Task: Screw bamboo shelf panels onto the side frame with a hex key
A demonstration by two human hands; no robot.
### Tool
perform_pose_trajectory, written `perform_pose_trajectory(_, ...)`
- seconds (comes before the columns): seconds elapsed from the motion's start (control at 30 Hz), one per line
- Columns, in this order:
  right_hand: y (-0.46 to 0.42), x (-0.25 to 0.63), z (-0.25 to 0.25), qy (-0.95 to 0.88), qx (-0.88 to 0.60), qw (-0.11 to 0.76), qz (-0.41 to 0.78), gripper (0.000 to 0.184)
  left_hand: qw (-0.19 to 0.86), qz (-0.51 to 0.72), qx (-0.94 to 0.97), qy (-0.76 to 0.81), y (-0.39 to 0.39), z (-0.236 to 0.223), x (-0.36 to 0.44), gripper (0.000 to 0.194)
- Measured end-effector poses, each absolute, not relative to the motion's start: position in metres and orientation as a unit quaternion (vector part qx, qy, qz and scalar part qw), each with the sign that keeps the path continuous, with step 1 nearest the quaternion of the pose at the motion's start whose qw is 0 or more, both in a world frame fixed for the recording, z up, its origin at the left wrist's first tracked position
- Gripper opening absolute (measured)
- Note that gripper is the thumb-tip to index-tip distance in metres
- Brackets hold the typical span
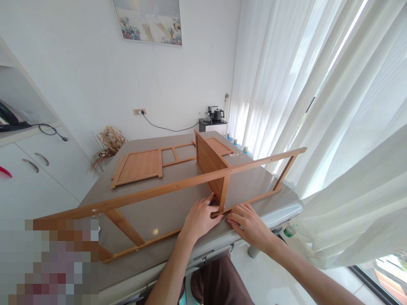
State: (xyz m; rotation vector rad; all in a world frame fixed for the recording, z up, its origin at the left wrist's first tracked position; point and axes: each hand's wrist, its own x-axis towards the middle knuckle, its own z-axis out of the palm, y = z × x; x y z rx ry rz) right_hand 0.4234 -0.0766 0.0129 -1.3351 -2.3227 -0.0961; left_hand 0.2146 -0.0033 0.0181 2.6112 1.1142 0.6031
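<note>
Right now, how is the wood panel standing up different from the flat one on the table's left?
The standing panel is up on its edge, while the flat panel lies on the table with its broad face up. The standing panel meets the long frame, where the left hand is; the flat panel lies beyond that frame, with no hand on it. Both are brown and look wooden.

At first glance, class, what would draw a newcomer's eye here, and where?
The wooden frame stands on edge along the near side of the table, a panel reaching back from it. The left hand and right hand are close together at the foot of the crossbar beside the panel. Curtains fill the right side.
</note>
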Motion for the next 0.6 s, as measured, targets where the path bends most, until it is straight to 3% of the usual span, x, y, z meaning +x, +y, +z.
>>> perform_pose_trajectory(0.6, -0.0819, 0.4268, 0.0155, -0.854, -0.461, 0.234, -0.049, 0.017, 0.126, 0.197, 0.891, 0.388, -0.0044, 0.0208, 0.2149, 0.022)
